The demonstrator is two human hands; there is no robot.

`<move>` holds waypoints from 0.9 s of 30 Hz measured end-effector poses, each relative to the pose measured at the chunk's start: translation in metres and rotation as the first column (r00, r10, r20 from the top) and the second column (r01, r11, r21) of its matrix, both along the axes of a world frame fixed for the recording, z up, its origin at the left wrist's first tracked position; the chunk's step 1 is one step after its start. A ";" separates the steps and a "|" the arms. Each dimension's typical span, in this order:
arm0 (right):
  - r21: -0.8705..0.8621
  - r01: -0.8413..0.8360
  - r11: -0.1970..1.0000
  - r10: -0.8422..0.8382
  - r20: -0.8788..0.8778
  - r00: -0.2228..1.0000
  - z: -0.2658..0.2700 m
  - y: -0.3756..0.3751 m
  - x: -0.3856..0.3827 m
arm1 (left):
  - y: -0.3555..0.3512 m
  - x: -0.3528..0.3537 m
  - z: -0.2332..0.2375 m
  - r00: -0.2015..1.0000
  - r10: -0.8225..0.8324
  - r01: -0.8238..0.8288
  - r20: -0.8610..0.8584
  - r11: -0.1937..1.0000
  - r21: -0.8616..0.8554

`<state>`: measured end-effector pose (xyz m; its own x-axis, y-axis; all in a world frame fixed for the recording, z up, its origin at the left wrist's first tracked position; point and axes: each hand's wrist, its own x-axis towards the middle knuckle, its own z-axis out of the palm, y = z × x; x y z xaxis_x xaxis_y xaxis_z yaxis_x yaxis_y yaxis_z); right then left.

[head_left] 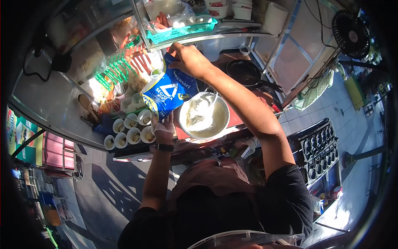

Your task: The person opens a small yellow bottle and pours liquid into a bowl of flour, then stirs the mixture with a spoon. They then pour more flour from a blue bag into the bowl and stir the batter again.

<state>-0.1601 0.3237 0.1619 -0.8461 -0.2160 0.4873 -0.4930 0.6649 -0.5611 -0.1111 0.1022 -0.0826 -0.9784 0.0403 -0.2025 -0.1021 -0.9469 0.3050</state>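
Observation:
A blue flour bag (168, 89) printed "bogasari" and "SEGITIGA BIRU" is held tilted between my hands at the counter. My right hand (188, 60) grips its upper end with the fingers closed on the plastic. At the lower end, my left hand (163, 128), seemingly in a thin clear glove, holds the bag's edge; part of its fingers is hidden. Just right of the bag stands a wide mixing bowl (226, 128) with pale batter (199, 120) inside. A thin metal handle rises from the batter; its lower end is hidden.
Several white paper cups (133, 135) with small pieces inside stand left of my left hand. Behind the bowl lies a black frying pan (243, 72). A turquoise basket (182, 31) sits on the upper shelf. At right are a black moulded pan (319, 151) and a fan (351, 35).

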 end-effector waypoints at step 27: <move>0.385 -0.119 0.915 0.156 -0.066 0.986 0.095 0.161 0.162 | 0.068 0.143 0.048 0.563 -0.826 0.523 -0.012 0.367 -0.770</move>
